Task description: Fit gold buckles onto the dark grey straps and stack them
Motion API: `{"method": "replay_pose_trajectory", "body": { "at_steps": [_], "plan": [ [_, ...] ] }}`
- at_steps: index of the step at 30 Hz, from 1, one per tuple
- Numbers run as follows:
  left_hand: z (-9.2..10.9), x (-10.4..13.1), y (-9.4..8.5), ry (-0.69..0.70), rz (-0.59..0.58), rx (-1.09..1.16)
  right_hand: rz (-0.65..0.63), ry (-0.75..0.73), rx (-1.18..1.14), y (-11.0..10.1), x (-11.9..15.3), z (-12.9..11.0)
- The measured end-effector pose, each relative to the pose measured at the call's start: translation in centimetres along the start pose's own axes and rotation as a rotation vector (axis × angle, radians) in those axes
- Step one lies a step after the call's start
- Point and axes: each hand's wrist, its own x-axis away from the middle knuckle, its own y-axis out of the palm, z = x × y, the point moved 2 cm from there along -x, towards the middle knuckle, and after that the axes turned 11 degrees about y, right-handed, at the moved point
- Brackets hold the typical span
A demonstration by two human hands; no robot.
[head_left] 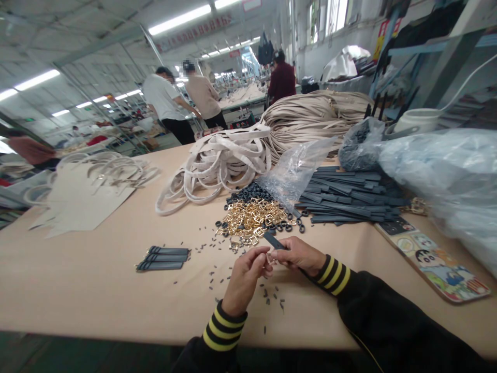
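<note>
Hands meet beside a dark strap (pixel 274 240).
The right hand (pixel 302 255) pinches it; the left hand (pixel 248 274) curls narrowly at a half-hidden buckle (pixel 271 259), its grip unclear.

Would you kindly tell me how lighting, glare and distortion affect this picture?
Head view: long white ceiling lights are washed out; the large translucent plastic bag shows hazy highlights; wide-angle distortion seems to stretch the edges. Head view, background: pixelation covers the head of the person in a beige top. Head view, centre: the bare left hand and right hand are readable, fingertip detail soft.
</note>
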Motion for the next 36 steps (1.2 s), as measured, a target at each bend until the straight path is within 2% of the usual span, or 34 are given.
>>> {"method": "replay_pose_trajectory", "body": {
  "at_steps": [4, 9, 14, 17, 20, 23, 26, 30, 36],
  "plan": [
    [-1.1, 0.4, 1.2, -0.133, 0.096, 0.267, 0.214, -0.102, 0.16, 0.1, -0.3, 0.1],
    [-1.7, 0.4, 1.7, -0.148, 0.246, 0.38, 0.281, -0.107, 0.182, 0.1, -0.4, 0.6],
    [-1.7, 0.1, 0.5, -0.172, 0.234, 0.271, 0.187, -0.086, 0.254, 0.1, -0.4, 0.6],
    [-1.2, -0.1, -0.5, -0.12, 0.221, 0.142, 0.288, -0.111, 0.407, -0.1, -0.2, 0.2],
    [0.1, -0.3, -1.2, -0.054, 0.196, 0.016, 0.343, -0.044, 0.423, -0.2, 0.0, 0.0],
    [1.6, -0.4, -1.4, -0.023, 0.165, -0.05, 0.261, -0.005, 0.407, -0.1, 0.1, -0.1],
    [2.3, -0.4, -1.7, -0.025, 0.164, -0.058, 0.115, -0.031, 0.314, 0.2, 0.3, -0.4],
    [2.0, -0.5, -2.3, -0.044, 0.195, 0.066, -0.046, -0.038, 0.169, 0.4, 0.7, -0.7],
    [0.7, -0.2, -2.1, -0.183, 0.139, 0.357, -0.177, -0.042, 0.193, 0.2, 0.9, -0.6]
  ]
}}
